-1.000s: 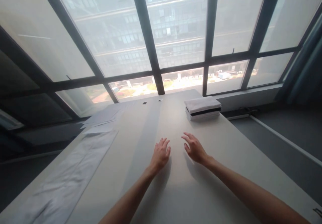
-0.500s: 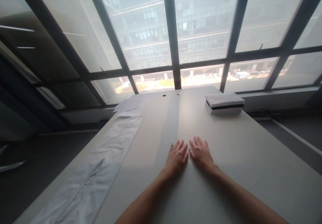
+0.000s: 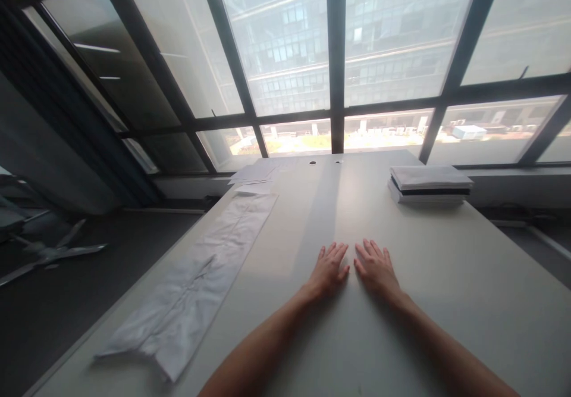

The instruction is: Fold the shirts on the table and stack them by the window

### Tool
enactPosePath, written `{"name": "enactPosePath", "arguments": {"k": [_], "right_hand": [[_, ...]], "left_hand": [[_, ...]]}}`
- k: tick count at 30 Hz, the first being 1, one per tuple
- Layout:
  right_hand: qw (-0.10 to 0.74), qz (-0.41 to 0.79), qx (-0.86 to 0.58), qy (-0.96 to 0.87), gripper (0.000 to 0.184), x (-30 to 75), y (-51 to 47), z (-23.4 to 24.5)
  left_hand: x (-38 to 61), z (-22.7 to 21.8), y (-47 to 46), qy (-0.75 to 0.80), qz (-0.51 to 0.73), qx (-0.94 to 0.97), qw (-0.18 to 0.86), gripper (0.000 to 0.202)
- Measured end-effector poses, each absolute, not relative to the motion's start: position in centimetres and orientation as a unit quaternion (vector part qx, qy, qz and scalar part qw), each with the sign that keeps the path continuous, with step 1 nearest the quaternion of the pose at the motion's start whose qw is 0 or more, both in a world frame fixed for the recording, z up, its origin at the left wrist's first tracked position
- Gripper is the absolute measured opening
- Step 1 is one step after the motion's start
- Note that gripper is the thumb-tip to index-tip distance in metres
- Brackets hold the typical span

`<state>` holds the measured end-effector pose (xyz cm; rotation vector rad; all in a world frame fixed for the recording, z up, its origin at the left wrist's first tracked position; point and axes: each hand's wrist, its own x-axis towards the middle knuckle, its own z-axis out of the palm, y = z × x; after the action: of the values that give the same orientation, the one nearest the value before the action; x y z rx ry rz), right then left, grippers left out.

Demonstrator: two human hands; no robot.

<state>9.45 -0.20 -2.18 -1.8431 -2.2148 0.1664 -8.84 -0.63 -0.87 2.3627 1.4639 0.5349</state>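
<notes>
From the head camera, I have my left hand and right hand out on the bench, palms down, holding nothing. Fingers on both are somewhat spread, and a narrow gap separates the two thumbs. How firmly either palm presses, I can't tell. Taking the hands as the clock's centre, a neat white stack with a dark layer in it sits between one and two o'clock, well apart from them. A long creased white sheet runs from eight to ten, with loose papers beyond its far end. The windows stand at twelve.
</notes>
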Motion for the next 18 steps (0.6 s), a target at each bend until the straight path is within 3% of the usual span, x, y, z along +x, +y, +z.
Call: {"name": "enactPosePath", "arguments": {"k": [5, 10, 18], "right_hand": [[0.143, 0.045, -0.622, -0.769, 0.05, 9.8, -0.2, -2.5], [0.145, 0.042, -0.615, -0.774, 0.049, 10.1, -0.3, -2.7], [0.139, 0.027, -0.612, -0.778, 0.05, 10.3, -0.3, -3.2]], "left_hand": [[-14.8, 1.7, 1.1, 0.536, 0.281, 0.786, 0.127, 0.055], [-27.6, 4.7, 1.9, 0.667, 0.242, 0.705, -0.001, 0.054], [-43.1, 4.8, -3.9, 0.717, 0.131, 0.684, 0.014, 0.045]]}}
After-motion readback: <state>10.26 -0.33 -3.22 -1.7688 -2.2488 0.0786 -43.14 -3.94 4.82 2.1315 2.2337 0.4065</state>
